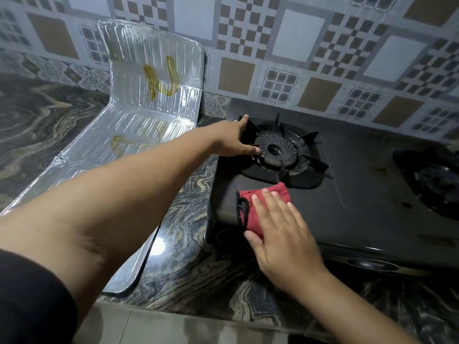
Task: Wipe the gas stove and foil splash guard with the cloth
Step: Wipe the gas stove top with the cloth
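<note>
A black gas stove (pixel 360 202) sits on the marble counter at the right. My right hand (pixel 283 229) lies flat on a red cloth (pixel 255 214), pressing it onto the stove's front left corner. My left hand (pixel 233 142) reaches across and grips the left edge of the black pan support (pixel 308 145) around the left burner (pixel 274 151). The foil splash guard (pixel 154 95) lies to the left, one panel leaning on the tiled wall, the others flat on the counter. Yellow-brown greasy smears mark its upright and flat panels.
The stove's right burner (pixel 437 182) is partly cut off at the frame's right edge. A control knob (pixel 372 265) shows on the stove's front. Dark marble counter (pixel 193 276) surrounds the stove and foil. The tiled wall (pixel 298 58) runs behind.
</note>
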